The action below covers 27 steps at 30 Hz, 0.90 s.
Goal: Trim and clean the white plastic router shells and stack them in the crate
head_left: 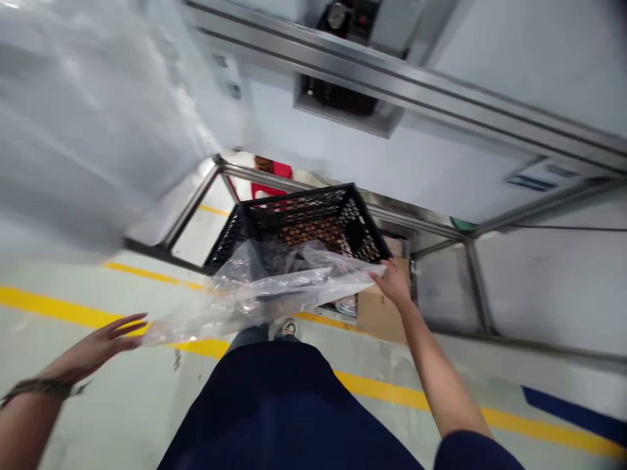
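Note:
A long, crumpled clear plastic bag [274,290] stretches in front of my body, across the near side of a black plastic crate [362,225]. At the bag's right end, my right hand [393,282] is closed on its edge, close to the crate's right corner. My left hand [105,343] is at the other end with its fingers stretched out and apart. Its fingertips are beside the loose end of the plastic; whether they touch it is hard to make out. Inside the crate, more clear plastic covers part of the bottom.
A cardboard box [385,303] sits right of the crate. Behind stands a grey-white cabinet with a metal frame [470,114]. A large translucent sheet [83,130] hangs at upper left. Yellow lines [59,310] mark the floor.

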Motion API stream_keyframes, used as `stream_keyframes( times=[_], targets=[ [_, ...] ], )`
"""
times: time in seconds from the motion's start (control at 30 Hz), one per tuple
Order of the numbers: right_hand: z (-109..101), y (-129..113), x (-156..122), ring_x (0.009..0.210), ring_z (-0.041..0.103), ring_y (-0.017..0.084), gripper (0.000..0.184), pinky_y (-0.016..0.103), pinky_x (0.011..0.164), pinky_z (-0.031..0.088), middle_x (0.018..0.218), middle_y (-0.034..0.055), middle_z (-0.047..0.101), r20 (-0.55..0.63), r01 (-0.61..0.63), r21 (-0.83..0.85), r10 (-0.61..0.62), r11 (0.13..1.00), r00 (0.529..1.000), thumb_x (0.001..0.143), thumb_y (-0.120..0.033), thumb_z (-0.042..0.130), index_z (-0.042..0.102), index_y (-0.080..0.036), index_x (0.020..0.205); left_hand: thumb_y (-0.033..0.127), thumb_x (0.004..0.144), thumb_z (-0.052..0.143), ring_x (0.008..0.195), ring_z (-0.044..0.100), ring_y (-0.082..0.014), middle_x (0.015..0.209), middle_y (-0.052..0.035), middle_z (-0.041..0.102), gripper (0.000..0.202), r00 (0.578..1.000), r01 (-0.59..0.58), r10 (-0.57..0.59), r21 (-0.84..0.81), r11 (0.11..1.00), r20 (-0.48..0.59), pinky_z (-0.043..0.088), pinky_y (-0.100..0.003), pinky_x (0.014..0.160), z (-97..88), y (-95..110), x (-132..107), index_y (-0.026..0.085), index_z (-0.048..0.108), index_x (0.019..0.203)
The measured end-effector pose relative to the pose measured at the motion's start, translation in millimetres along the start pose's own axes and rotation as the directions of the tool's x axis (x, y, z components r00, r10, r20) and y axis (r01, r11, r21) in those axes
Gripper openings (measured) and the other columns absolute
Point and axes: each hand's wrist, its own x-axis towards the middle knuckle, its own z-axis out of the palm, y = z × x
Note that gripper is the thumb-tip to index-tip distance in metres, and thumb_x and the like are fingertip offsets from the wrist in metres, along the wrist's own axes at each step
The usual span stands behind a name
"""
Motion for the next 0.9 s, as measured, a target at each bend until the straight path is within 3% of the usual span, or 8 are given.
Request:
stream_keyframes(
  times=[0.03, 0.2, 0.27, 0.37, 0.43, 0.57, 0.77, 0.9],
  targets=[
    [20, -9, 0, 0.155, 0.023, 0.041, 0.062, 0.063, 0.124, 0.019, 0.157, 0.0246, 0.043, -0.043, 0.047, -0.028, -0.049, 0.998, 0.998, 0.080, -0.051, 0.074, 0.064, -0.011, 0.127, 0.050, 0.041, 0.101, 0.099, 0.072, -0.0273, 0.112, 0.0019, 0.078, 0.075, 1.000, 0.004, -0.003, -0.059, 0.998, 0.027, 0.061, -0.033, 0.078, -3.0, -9, -4, 0.029, 0.072, 0.107],
    [126, -113, -22, 0.150, 0.035, 0.035, 0.047, 0.060, 0.124, 0.026, 0.148, 0.0164, 0.056, 0.047, 0.550, -0.031, -0.548, 0.835, 0.835, 0.093, -0.049, 0.062, 0.064, -0.019, 0.129, 0.036, 0.070, 0.092, 0.108, 0.069, -0.0256, 0.156, -0.0116, 0.052, 0.073, 0.951, -0.242, 0.294, -0.370, 0.897, 0.092, 0.061, -0.036, 0.089, 21.1, 4, -36, 0.029, 0.059, 0.136],
    [168, -179, -44, 0.146, 0.043, 0.029, 0.046, 0.054, 0.122, 0.035, 0.147, 0.0123, 0.058, 0.305, 0.693, 0.208, -0.719, 0.690, 0.624, 0.101, -0.042, 0.054, 0.056, -0.024, 0.143, 0.029, 0.076, 0.088, 0.119, 0.067, -0.0306, 0.159, -0.0133, 0.046, 0.071, 0.919, -0.290, 0.375, -0.433, 0.853, 0.124, 0.062, -0.035, 0.088, 32.2, 26, -57, 0.032, 0.057, 0.140],
    [222, -273, -77, 0.151, 0.037, 0.020, 0.053, 0.046, 0.126, 0.029, 0.161, 0.0076, 0.045, 0.509, 0.724, 0.531, -0.849, 0.440, 0.142, 0.103, -0.025, 0.051, 0.041, -0.028, 0.156, 0.019, 0.084, 0.080, 0.132, 0.059, -0.0340, 0.163, -0.0123, 0.040, 0.068, 0.840, -0.376, 0.517, -0.508, 0.775, 0.167, 0.061, -0.031, 0.089, 38.7, 55, -92, 0.037, 0.052, 0.144],
    [245, -319, -90, 0.155, 0.031, 0.023, 0.045, 0.047, 0.125, 0.029, 0.163, 0.0055, 0.043, 0.545, 0.724, 0.580, -0.838, 0.373, -0.005, 0.097, -0.020, 0.062, 0.059, -0.029, 0.142, 0.016, 0.087, 0.076, 0.136, 0.056, -0.0328, 0.163, -0.0107, 0.039, 0.066, 0.810, -0.437, 0.573, -0.521, 0.733, 0.127, 0.060, -0.029, 0.090, 36.3, 66, -110, 0.038, 0.051, 0.144],
    [245, -363, -82, 0.131, 0.061, 0.025, 0.005, 0.051, 0.123, 0.031, 0.126, 0.0040, 0.074, 0.532, 0.690, 0.591, -0.845, 0.418, 0.057, 0.090, -0.024, 0.075, 0.079, -0.024, 0.089, 0.017, 0.089, 0.075, 0.134, 0.057, -0.0310, 0.163, -0.0092, 0.037, 0.063, 0.811, -0.537, 0.582, -0.461, 0.706, -0.052, 0.061, -0.028, 0.085, 24.3, 66, -126, 0.039, 0.052, 0.143],
    [186, -395, -46, 0.108, 0.073, 0.018, 0.022, 0.032, 0.101, 0.053, 0.116, 0.0014, 0.079, 0.463, 0.677, 0.621, -0.882, 0.396, 0.091, 0.099, -0.029, 0.063, 0.079, -0.028, 0.114, 0.026, 0.091, 0.073, 0.123, 0.064, -0.0241, 0.156, -0.0093, 0.046, 0.057, 0.767, -0.636, 0.589, -0.174, 0.752, -0.254, 0.059, -0.028, 0.086, 7.4, 66, -120, 0.033, 0.050, 0.143],
    [162, -421, -40, 0.091, 0.074, 0.016, 0.021, 0.029, 0.086, 0.054, 0.104, 0.0017, 0.081, 0.448, 0.779, 0.521, -0.889, 0.348, 0.096, 0.099, -0.025, 0.061, 0.079, -0.025, 0.110, 0.035, 0.095, 0.069, 0.101, 0.071, -0.0187, 0.136, -0.0100, 0.065, 0.062, 0.785, -0.614, 0.602, -0.056, 0.787, -0.148, 0.058, -0.031, 0.084, -7.2, 81, -111, 0.030, 0.042, 0.150]
  ],
)
